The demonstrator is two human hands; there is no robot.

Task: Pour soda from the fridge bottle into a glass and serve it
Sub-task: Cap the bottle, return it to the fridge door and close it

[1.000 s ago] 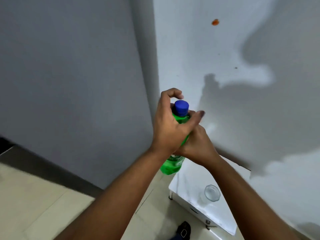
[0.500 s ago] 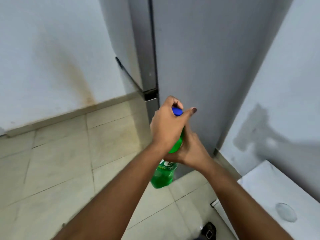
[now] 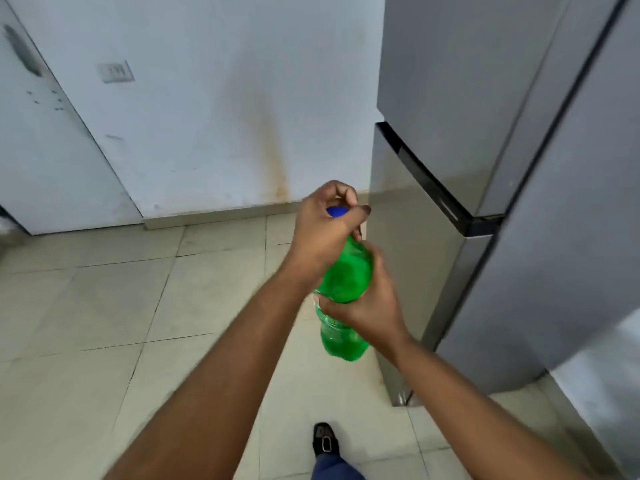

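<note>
Green bottle x1, R hand gripping body, L hand pinching blue cap

Soft, even daylight fills the room, bright on the pale wall and dimmer on the grey fridge at the right. Shadows are faint and diffuse. The floor tiles carry a mild sheen without hard glare. Motion blur softens the right hand and the frame's edges. Wide-angle distortion tilts the fridge's straight lines.

Blue cap mostly under left hand
</note>
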